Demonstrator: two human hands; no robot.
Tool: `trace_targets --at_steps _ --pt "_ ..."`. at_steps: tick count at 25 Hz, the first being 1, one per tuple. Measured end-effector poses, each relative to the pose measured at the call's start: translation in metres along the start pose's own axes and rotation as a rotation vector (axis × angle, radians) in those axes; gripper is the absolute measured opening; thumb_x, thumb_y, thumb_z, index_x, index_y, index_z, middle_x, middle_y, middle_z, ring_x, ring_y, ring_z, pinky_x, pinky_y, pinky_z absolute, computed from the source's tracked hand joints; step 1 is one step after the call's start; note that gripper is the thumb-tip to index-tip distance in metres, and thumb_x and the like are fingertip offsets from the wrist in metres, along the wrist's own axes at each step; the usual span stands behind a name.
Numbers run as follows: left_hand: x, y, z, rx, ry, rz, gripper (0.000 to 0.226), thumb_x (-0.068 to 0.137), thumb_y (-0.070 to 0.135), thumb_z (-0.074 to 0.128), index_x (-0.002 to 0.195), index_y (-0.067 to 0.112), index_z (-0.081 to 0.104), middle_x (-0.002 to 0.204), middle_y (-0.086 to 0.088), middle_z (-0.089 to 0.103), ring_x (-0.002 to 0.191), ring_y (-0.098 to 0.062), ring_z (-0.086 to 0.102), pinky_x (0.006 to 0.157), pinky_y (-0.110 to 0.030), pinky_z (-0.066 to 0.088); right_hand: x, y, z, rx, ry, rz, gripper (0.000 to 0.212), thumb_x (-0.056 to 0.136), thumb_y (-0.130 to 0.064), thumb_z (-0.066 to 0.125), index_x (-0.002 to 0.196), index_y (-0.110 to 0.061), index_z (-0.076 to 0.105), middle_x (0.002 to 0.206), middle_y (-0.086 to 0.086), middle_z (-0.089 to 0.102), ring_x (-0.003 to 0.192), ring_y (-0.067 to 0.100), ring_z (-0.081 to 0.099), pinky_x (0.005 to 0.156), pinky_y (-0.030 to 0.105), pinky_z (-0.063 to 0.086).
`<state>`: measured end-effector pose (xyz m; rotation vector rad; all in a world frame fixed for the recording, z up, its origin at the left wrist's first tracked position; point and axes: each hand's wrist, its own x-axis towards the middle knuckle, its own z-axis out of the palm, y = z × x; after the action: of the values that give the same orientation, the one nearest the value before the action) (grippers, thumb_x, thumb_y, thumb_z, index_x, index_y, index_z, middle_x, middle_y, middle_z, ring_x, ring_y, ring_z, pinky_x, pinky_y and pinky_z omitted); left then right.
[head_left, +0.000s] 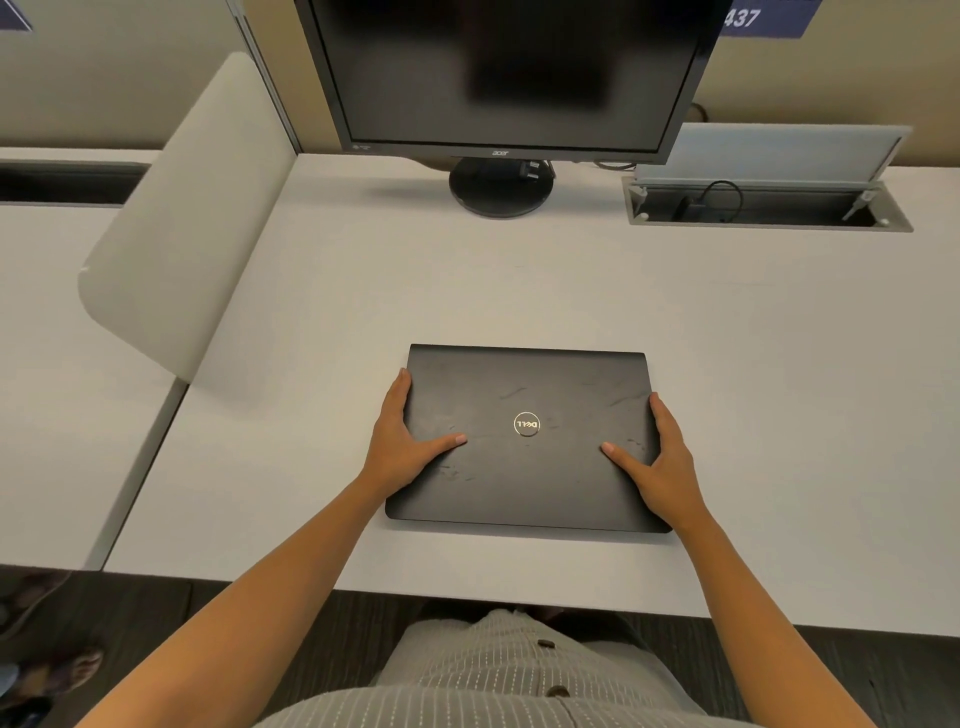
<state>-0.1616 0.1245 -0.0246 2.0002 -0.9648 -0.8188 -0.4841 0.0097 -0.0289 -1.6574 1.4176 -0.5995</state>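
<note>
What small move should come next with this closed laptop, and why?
The laptop lies closed on the desk, logo upside down, left hand and right hand resting at its sides; so probably slide a thumb to the near edge and lift the lid.

Brightness: moderate, even indoor light; the flat white rectangular desk top (519, 291) reads pale grey, nowhere blown out.
Source: diffuse, from overhead; no lamp in view.
Shadows: a thin soft band under the near edge of the closed matte black laptop (524, 467); a darker pool round the round black monitor base (498, 192); a faint shade beside the curved pale divider panel (182, 223).
Glare: a dull sheen on the laptop lid picks out smears; the dark glossy monitor screen (509, 67) holds a blurred dark reflection.
Focus: crisp at centre; the blue sign with white numerals (763, 18) is soft.
Distortion: wide-angle; desk edges splay and bow towards the corners.
</note>
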Motion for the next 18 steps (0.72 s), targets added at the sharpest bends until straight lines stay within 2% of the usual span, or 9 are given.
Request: trace_targets --at_steps 9,15,18 --pt "-0.0012 -0.0001 0.0041 0.043 -0.004 0.03 0.119 0.072 0.044 0.089 0.162 0.021 0.015 0.167 0.01 0.017 0.153 -0.008 0.019 0.121 -0.025 0.019 0.0016 0.0007 -0.0044 0.0 -0.026 -0.011 0.093 0.084 -0.034 0.075 0.157 -0.022 0.018 0.162 -0.004 0.026 0.146 0.018 0.03 0.11 0.025 0.026" --pt "-0.0004 -0.0014 0.0037 0.056 -0.009 0.031 0.118 0.073 0.046 0.087 0.162 0.021 0.013 0.168 0.01 0.014 0.153 -0.008 0.017 0.125 -0.031 0.018 0.0021 -0.0004 -0.0044 -0.006 -0.037 -0.01 0.093 0.085 -0.034 0.074 0.158 -0.023 0.017 0.162 -0.005 0.025 0.146 0.018 0.028 0.11 0.026 0.025" --pt "-0.0004 -0.0026 0.0061 0.113 -0.026 0.062 0.115 0.079 0.049 0.081 0.162 0.019 0.007 0.17 0.009 0.005 0.155 -0.007 0.009 0.123 -0.026 0.012 0.0003 0.0001 -0.0029 -0.044 -0.038 -0.035 0.091 0.088 -0.038 0.07 0.158 -0.022 0.014 0.164 -0.006 0.021 0.148 0.015 0.024 0.114 0.026 0.022"
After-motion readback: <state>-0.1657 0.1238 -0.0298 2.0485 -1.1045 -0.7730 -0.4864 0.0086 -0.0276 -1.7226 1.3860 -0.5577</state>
